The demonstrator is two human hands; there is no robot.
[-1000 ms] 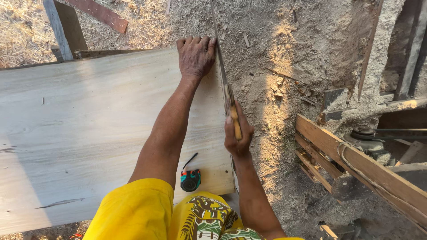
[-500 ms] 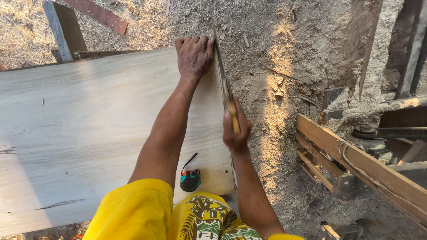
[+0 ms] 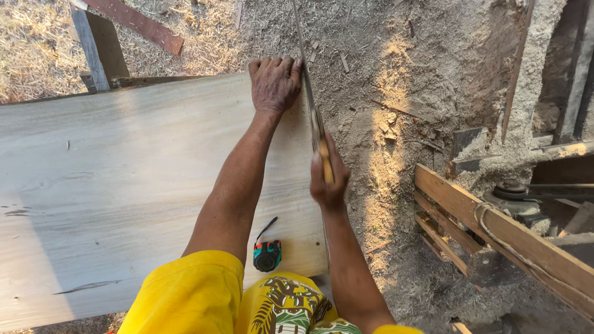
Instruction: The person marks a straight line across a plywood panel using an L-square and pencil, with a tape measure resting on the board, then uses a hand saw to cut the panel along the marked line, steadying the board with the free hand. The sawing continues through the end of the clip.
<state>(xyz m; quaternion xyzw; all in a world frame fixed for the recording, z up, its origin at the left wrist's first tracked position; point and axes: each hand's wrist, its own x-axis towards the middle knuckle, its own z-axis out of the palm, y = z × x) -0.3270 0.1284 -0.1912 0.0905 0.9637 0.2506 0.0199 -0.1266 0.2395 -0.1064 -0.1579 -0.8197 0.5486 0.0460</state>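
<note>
A wide pale wooden plank (image 3: 124,185) lies across the view. My left hand (image 3: 274,81) presses flat on its far right corner, fingers over the edge. My right hand (image 3: 328,179) grips the yellow handle of a hand saw (image 3: 307,86), whose thin blade runs along the plank's right end, beside my left hand. A small green and black tape measure (image 3: 266,255) rests on the plank near my body, between my arms.
Sawdust-covered ground (image 3: 396,80) spreads to the right of the plank. A wooden frame of slats with rope (image 3: 495,229) stands at the right. A rusty metal bar (image 3: 139,23) and a grey post (image 3: 98,46) lie beyond the plank's far edge.
My right hand and the saw have shifted slightly along the plank's end in a sawing stroke. My left hand has stayed in place.
</note>
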